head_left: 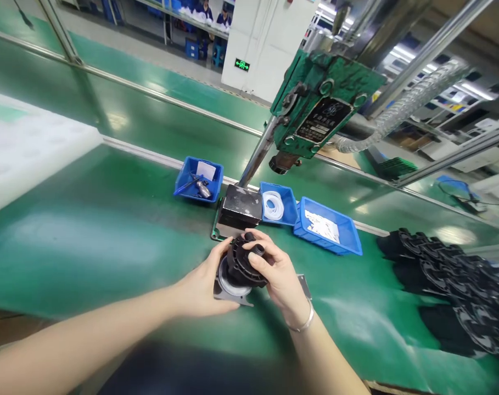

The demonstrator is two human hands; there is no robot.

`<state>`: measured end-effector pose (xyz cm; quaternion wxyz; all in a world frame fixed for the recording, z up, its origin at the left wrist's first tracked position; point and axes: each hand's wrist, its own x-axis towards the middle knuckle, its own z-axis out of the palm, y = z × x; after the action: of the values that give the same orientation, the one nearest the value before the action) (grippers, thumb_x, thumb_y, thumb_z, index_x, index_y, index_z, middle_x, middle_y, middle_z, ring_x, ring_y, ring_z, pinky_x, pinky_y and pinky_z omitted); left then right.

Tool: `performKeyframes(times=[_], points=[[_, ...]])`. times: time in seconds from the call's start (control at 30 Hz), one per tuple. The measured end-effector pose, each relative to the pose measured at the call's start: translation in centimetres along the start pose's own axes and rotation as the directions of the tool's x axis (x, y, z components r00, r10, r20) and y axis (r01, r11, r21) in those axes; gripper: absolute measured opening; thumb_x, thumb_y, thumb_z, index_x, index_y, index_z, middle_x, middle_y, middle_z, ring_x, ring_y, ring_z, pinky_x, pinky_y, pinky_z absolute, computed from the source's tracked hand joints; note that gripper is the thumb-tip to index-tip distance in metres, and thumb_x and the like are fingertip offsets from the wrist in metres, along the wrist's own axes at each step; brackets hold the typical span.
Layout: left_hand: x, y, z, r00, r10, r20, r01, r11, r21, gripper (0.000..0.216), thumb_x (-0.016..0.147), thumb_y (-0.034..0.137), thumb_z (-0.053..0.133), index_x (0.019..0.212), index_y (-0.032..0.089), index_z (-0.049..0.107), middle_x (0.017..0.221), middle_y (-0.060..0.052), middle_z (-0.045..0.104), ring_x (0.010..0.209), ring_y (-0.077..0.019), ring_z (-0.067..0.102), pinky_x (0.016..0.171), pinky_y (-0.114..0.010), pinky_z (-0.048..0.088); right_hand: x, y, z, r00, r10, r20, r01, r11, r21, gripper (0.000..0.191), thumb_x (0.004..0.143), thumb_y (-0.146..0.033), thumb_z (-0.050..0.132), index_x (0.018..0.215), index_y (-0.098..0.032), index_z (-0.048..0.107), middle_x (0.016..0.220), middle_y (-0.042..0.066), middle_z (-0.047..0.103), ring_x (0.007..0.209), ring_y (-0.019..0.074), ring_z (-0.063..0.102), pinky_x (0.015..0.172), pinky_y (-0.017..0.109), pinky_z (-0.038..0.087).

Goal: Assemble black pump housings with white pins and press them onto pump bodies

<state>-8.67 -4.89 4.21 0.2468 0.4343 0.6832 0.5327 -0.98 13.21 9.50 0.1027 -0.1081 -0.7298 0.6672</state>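
Note:
My right hand [279, 269] is closed on a round black plastic housing [241, 262] with short pipe stubs on top. The housing is tilted over a pale ring-shaped part [235, 289]; whether the two touch, I cannot tell. Beneath the ring shows a grey metal plate [245, 301]. My left hand [197, 282] is wrapped around the left side of the ring part, thumb in front and fingers behind. Just beyond my hands stands the black block [242, 203] at the foot of a green bench press [319, 104].
Behind the work, blue bins hold a pen and metal tool [203, 189], white rings [274, 206] and small white pieces [321, 226]. Several black parts [450, 285] line the right side. White foam [35, 142] lies at left. The press head overhangs the bench.

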Motion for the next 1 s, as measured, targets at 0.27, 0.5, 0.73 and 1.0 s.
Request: performKeyframes(times=[0.27,0.5,0.73,1.0], points=[[0.2,-0.1,-0.1,0.994,-0.108,0.021,0.11,0.988,-0.106,0.118,0.059,0.033,0.085,0.149,0.025,0.009,0.148,-0.016,0.036,0.135,-0.0349,0.042,0.111,-0.05,0.038,-2.2,-1.5,0.8,0.974,-0.223,0.041,0.203,0.776,-0.598,0.025,0.082,-0.033,0.072,0.107,-0.03,0.067,0.136,0.007,0.043,0.131,0.0273,0.041,0.11,0.048,0.036],[0.4,-0.2,-0.6,0.99,-0.138,0.011,0.138,0.984,-0.113,0.109,0.051,0.035,0.088,0.141,0.024,0.029,0.141,-0.012,0.043,0.13,-0.0329,0.046,0.109,-0.047,0.041,-2.5,0.1,1.6,0.954,-0.3,0.021,0.227,0.675,-0.701,0.028,0.084,-0.033,0.069,0.111,-0.027,0.063,0.134,0.009,0.044,0.127,0.0263,0.044,0.107,0.05,0.04],[0.4,-0.1,-0.7,0.988,-0.155,0.026,0.157,0.978,-0.134,0.108,0.05,0.036,0.087,0.141,0.024,0.03,0.142,-0.012,0.042,0.129,-0.0332,0.047,0.107,-0.047,0.042,-2.3,0.5,1.2,0.958,-0.278,0.065,0.24,0.664,-0.708,0.029,0.084,-0.033,0.069,0.112,-0.027,0.063,0.136,0.009,0.044,0.128,0.0286,0.044,0.106,0.052,0.041],[0.4,-0.1,-0.6,0.987,-0.162,0.006,0.161,0.975,-0.153,0.105,0.05,0.034,0.086,0.139,0.024,0.032,0.139,-0.012,0.046,0.126,-0.0334,0.049,0.106,-0.047,0.043,-2.5,1.0,1.7,0.952,-0.304,0.011,0.224,0.675,-0.703,0.027,0.084,-0.031,0.069,0.111,-0.027,0.064,0.135,0.009,0.047,0.128,0.0276,0.045,0.106,0.052,0.039]])
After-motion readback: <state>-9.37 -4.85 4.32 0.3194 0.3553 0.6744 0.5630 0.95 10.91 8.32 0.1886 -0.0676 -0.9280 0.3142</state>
